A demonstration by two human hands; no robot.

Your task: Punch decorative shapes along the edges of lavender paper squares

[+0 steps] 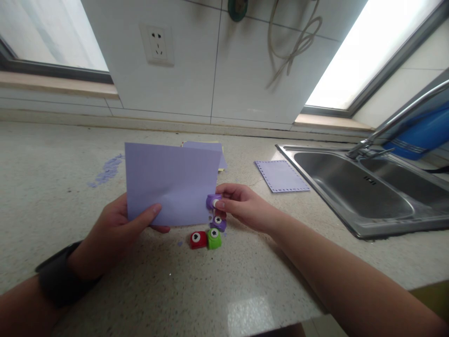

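Observation:
My left hand (129, 217) grips a sheet of purple paper (171, 182) by its lower left part, thumb on the front. At the sheet's right edge, my right hand (238, 203) pinches a purple craft punch (212, 201), its thumb on the white button. The punch sits over the paper's edge, and small holes show just below it. Beneath, on the counter, lie a second purple punch (219, 223) with a star-like mark, a red punch (198, 239) with a heart and a green punch (214, 239) with a flower-like mark.
A purple sheet with punched edges (282, 176) lies to the right, beside the steel sink (280, 149). Behind the held sheet is a stack of paper (205, 146). Purple paper scraps (108, 170) lie at left. A faucet (396, 117) stands over the sink.

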